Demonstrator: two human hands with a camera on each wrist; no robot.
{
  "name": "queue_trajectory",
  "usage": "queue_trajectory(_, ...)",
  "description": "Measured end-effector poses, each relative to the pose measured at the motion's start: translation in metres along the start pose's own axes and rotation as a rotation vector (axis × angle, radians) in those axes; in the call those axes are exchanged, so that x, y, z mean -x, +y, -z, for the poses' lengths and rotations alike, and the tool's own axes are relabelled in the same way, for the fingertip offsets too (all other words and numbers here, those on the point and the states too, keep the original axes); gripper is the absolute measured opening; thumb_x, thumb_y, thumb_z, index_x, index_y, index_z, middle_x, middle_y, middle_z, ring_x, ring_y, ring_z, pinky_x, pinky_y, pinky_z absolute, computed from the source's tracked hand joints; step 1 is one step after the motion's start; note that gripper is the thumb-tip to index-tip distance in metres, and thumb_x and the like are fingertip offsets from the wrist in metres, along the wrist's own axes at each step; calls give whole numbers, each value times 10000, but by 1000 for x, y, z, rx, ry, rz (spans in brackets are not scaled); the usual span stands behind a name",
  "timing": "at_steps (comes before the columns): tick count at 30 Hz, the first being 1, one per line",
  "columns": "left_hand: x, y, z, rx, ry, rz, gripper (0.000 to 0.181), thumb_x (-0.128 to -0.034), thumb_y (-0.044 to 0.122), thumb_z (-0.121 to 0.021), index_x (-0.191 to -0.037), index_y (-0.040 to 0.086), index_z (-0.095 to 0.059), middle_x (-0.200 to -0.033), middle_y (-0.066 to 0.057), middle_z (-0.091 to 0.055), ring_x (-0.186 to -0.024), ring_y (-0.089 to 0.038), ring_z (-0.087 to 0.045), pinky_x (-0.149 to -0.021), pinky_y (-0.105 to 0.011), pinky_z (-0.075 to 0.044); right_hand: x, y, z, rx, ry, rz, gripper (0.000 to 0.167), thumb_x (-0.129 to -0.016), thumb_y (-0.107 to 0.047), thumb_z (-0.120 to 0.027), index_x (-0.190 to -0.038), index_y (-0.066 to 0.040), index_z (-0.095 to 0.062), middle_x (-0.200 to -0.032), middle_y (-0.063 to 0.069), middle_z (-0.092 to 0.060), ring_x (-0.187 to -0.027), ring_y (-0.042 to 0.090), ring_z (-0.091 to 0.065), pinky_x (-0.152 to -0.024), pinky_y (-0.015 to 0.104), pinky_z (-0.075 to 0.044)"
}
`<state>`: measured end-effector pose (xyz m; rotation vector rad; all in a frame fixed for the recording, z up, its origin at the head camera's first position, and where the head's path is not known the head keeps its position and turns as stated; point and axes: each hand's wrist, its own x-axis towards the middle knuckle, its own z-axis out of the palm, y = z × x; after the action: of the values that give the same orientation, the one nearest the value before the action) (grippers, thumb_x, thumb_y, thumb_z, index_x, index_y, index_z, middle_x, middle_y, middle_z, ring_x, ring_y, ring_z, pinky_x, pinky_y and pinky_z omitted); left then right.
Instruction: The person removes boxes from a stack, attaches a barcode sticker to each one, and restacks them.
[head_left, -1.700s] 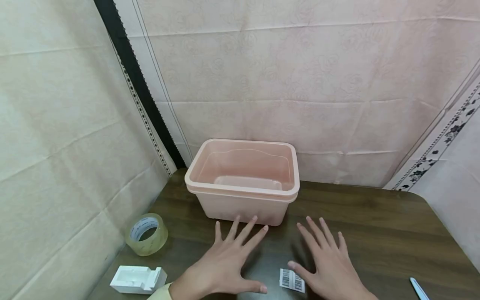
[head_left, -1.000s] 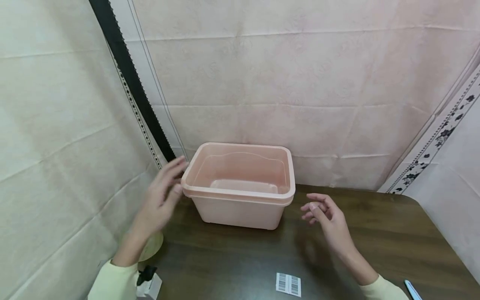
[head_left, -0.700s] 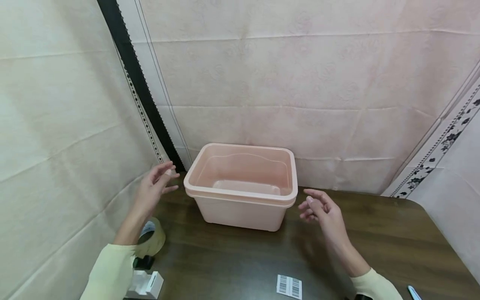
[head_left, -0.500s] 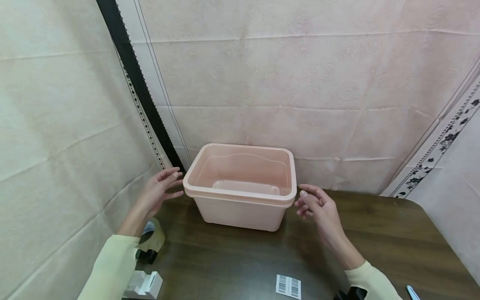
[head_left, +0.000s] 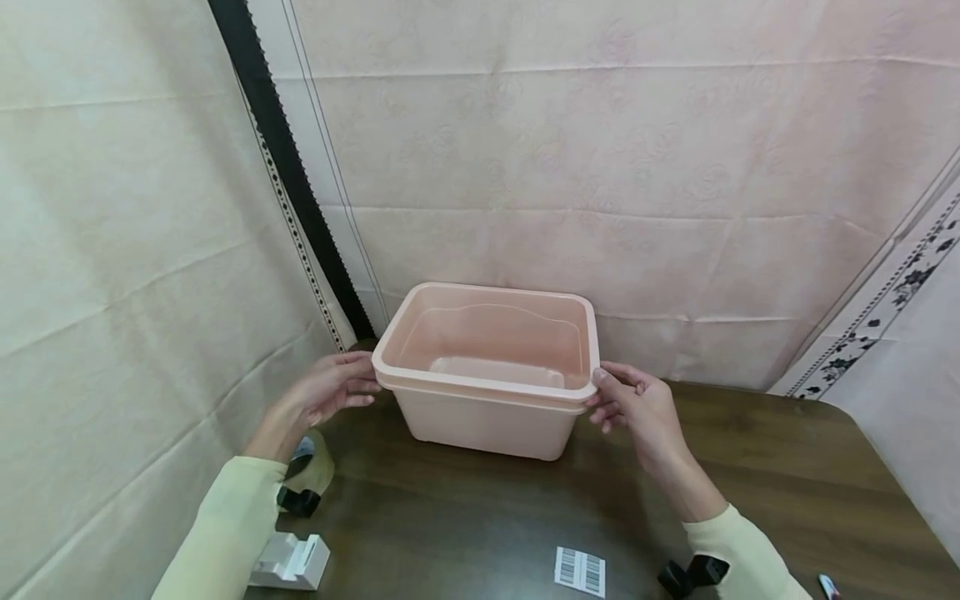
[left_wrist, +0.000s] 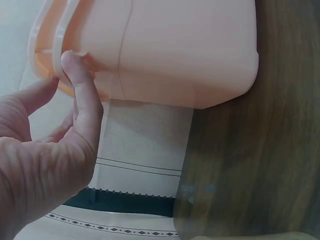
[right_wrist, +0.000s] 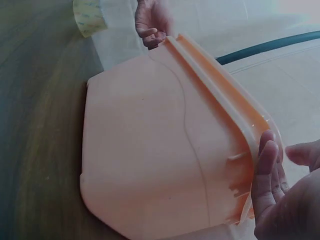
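A pale pink plastic bin (head_left: 487, 421) stands upright on the dark wooden table near the back. Its rim is doubled, with a gap between two lips in both wrist views; I cannot tell whether two bins are nested. At the bin's left end, my left hand (head_left: 330, 392) pinches the rim; in the left wrist view, the fingertips (left_wrist: 71, 62) meet the lip. Opposite it, my right hand (head_left: 648, 417) has its thumb at the rim and fingers beneath, pressed against the lip in the right wrist view (right_wrist: 280, 185).
A roll of clear tape (head_left: 318, 467) lies partly behind my left forearm. A white block-shaped holder (head_left: 292, 562) is at the front left. A barcode label (head_left: 580, 572) lies on the table (head_left: 450, 517). A slim light-blue object (head_left: 828, 586) is at lower right. Cloth hangs behind the bin.
Both hands were spread above the front of the table, then moved apart to the bin's two sides. They have closed in on its rim. The bin has stayed in place.
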<state>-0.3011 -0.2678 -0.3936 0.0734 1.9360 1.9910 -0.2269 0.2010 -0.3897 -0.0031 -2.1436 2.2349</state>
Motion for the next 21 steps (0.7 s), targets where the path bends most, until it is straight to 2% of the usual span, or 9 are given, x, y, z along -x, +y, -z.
queue_trajectory(4, 5, -1, -2, 33, -28, -21, 253, -1104, 184, -570, -1330, 72, -553, -1031, -14, -784, -930, -135, -772, -804, -271, -650, 0, -4, -1, 34, -3, -42, 559, -1028, -307, -712, -1452, 13, -535, -752, -50, -760, -619, 101, -707, -567, 253, -591)
queue_trajectory(9, 9, 0, -5, 56, -6, -35, 109, -1088, 122, -586, -1187, 117, -633, -1009, -7, -797, -939, -135, -782, -777, -240, -643, 0, -12, -1, 55, -14, -86, 610, -1024, -295, -717, -1503, 3, -485, -749, -37, -764, -604, 107, -711, -573, 274, -609)
queue_trajectory(16, 11, -2, -6, 111, -11, -15, 109, -1096, 74, -547, -1112, 100, -652, -976, -33, -795, -912, -141, -792, -785, -234, -644, 2, -18, -2, 87, -71, -146, 657, -1047, -287, -678, -1568, -2, -398, -788, -17, -789, -623, 112, -731, -618, 310, -640)
queue_trajectory(21, 13, -3, -6, 144, -14, -19, 163, -1100, 34, -512, -1088, 90, -665, -981, -52, -788, -918, -152, -789, -832, -252, -646, 1, -20, -7, 68, -86, -170, 615, -1045, -277, -679, -1510, 14, -400, -787, 12, -796, -582, 111, -715, -593, 311, -634)
